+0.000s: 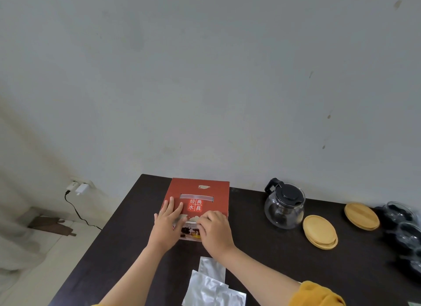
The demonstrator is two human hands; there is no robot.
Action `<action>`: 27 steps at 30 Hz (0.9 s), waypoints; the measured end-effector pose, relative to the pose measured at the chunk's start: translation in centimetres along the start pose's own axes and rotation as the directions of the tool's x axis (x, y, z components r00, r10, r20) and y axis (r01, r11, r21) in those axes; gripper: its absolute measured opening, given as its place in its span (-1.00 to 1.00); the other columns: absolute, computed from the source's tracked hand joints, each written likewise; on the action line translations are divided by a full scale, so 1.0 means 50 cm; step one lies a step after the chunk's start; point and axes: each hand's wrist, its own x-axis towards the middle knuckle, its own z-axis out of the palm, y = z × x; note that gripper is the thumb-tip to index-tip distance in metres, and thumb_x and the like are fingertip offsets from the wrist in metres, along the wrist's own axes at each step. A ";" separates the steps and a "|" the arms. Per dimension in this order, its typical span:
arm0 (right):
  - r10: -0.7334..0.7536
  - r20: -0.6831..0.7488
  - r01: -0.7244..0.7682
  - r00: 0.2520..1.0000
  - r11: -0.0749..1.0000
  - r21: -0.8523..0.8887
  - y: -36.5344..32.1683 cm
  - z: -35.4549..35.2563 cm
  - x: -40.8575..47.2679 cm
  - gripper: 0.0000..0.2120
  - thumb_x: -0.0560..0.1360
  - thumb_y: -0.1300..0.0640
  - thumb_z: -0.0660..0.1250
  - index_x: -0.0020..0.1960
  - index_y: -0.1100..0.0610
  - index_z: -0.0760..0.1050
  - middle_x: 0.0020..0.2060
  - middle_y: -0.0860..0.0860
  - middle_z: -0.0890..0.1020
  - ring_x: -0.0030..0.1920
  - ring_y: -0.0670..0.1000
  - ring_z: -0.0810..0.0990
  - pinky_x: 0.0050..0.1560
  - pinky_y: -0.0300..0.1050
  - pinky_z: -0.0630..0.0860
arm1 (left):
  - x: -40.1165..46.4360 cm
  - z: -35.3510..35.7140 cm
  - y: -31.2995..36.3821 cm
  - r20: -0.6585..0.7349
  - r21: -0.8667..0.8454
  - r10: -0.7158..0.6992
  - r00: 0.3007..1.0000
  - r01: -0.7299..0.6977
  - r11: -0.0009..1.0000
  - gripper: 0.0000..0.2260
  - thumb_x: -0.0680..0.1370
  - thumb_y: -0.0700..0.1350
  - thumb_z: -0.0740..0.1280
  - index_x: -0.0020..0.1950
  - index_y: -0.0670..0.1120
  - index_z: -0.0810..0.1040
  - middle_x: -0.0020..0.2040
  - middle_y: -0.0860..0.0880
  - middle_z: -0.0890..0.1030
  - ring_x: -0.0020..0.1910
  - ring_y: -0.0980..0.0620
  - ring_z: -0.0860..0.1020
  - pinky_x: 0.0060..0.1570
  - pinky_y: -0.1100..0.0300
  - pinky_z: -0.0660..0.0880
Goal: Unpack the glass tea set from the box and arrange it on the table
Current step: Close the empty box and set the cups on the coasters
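Box (197, 202): red, lay flat at the far left of the table (262, 260), lid shut. Left hand (167, 222): fingers straight, pressed flat on the lid. Right hand (215, 228): fingers curled at the near lid edge; whether it pinched a flap could not be told. Teapot (284, 206): glass, black lid, stood upright right of the box, apart from it. Coasters (320, 232): two wooden stacks, right of the teapot. Cups (401, 217): glass, far right, partly cut off. Pouches (213, 283): foil, near edge. Judgement: unpacking looked largely done; final arranging of the pieces likely remained.
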 end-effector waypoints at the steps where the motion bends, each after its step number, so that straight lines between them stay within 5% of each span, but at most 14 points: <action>1: 0.025 -0.004 -0.025 1.000 1.000 0.018 0.000 0.003 0.002 -0.86 0.38 0.05 0.51 -0.08 0.02 0.63 -0.16 -0.08 0.64 -0.12 -0.03 0.64 0.00 -0.09 0.60 | 0.000 0.001 0.001 -0.009 0.000 -0.005 1.000 0.005 1.000 -0.50 0.61 0.09 0.16 0.52 0.01 0.17 0.57 0.01 -0.03 0.53 0.03 -0.17 0.45 -0.15 -0.18; 11: 0.128 0.059 -0.129 0.990 0.991 0.018 -0.003 0.010 0.017 -0.75 0.37 0.02 0.48 0.02 0.02 0.57 -0.04 -0.04 0.60 -0.02 -0.01 0.57 0.12 -0.07 0.52 | -0.001 0.008 -0.010 -0.015 0.056 0.022 1.000 -0.022 0.998 -0.41 0.56 0.15 0.21 0.53 0.03 0.12 0.55 0.05 -0.09 0.45 0.15 -0.27 0.43 -0.12 -0.22; 21: 0.243 0.136 -0.252 0.960 0.966 0.056 0.000 -0.004 0.037 -0.56 0.46 -0.08 0.40 0.29 0.01 0.43 0.23 -0.02 0.45 0.27 -0.02 0.41 0.35 -0.12 0.35 | -0.001 0.018 0.009 -0.101 0.087 -0.033 0.994 0.042 0.995 -0.46 0.56 0.09 0.26 0.51 0.04 0.20 0.56 0.01 0.05 0.55 0.01 -0.06 0.46 -0.14 -0.13; 27: 0.346 0.003 -0.345 0.938 0.938 0.031 -0.001 0.002 0.023 -0.15 0.29 -0.19 0.52 0.44 0.04 0.22 0.41 0.11 0.30 0.40 0.13 0.31 0.36 0.08 0.35 | -0.005 0.010 0.014 -0.113 0.013 -0.058 0.992 0.060 0.998 -0.44 0.51 0.12 0.34 0.47 0.04 0.30 0.57 -0.06 0.03 0.55 -0.06 -0.07 0.46 -0.17 -0.09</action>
